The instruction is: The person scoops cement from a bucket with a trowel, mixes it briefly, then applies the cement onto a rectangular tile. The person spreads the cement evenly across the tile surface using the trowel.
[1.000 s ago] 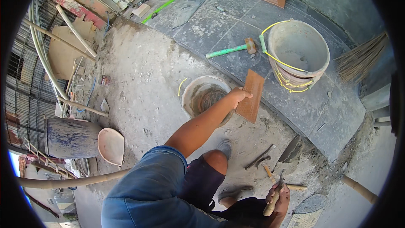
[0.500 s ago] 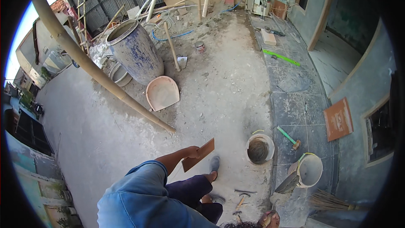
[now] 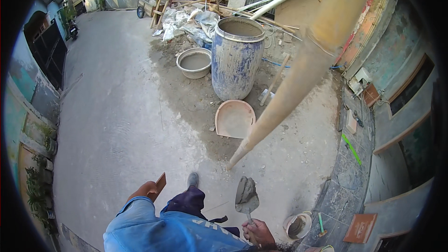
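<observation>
The left hand (image 3: 147, 189) has its fingers bent closed on a thin brown board (image 3: 161, 184), which is at the left side of the body and seen almost edge-on (so the far fingertips I cannot tell); the board should be stiff and rather light, perhaps easy to chip at the corners, and the middle of its edge seems a good place to hold; the right hand (image 3: 259, 234) is wrapped closed around the handle of a trowel (image 3: 248, 213), whose blade points forward, just left of a bucket (image 3: 307, 227); grey mortar (image 3: 249, 197) lies heaped on this blade, probably soft, wet and heavy; it could slip if tilted, therefore the handle is best gripped firmly, near the neck.
</observation>
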{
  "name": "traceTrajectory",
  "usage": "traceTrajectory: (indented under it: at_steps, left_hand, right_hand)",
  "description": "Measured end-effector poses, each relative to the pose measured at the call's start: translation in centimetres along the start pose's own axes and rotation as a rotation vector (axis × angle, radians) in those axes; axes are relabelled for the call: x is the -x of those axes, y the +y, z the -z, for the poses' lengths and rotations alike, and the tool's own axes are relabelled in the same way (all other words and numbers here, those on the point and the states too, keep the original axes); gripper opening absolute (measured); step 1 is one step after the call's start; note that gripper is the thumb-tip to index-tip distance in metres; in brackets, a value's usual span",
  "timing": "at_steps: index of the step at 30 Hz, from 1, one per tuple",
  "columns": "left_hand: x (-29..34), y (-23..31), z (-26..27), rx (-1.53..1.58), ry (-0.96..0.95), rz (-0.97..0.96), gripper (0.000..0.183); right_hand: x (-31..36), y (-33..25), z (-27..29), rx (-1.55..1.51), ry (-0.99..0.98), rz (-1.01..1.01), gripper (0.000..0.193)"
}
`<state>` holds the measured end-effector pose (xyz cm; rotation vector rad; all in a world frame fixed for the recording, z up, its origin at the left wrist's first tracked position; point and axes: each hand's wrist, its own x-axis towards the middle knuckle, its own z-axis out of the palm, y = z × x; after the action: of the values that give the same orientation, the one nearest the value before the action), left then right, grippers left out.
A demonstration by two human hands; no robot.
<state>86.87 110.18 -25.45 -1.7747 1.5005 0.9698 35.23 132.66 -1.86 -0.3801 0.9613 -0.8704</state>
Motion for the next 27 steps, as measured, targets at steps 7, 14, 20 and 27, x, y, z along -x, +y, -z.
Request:
traceTrajectory:
  at_steps: [7, 14, 20, 27]
  left_hand:
    - [-3.1, -0.6, 15.1, 1.463, -0.193, -0.52, 0.056]
    - [1.2, 11.8, 36.7, 1.825, -0.306, -0.918, 0.066]
    - [-5.6, 20.4, 51.0, 1.745, -0.182, -1.11, 0.064]
    - [-11.8, 32.8, 67.9, 1.641, -0.515, -1.146, 0.067]
  right_hand:
    - [-19.8, -13.2, -12.6, 0.135, -0.176, 0.01, 0.022]
    - [-27.5, -22.4, -17.4, 0.071, -0.191, 0.075, 0.024]
    - [-34.2, -28.7, -16.1, -0.016, -0.031, 0.211, 0.024]
    - [-43.6, -36.7, -13.6, -0.169, 0.073, 0.396, 0.026]
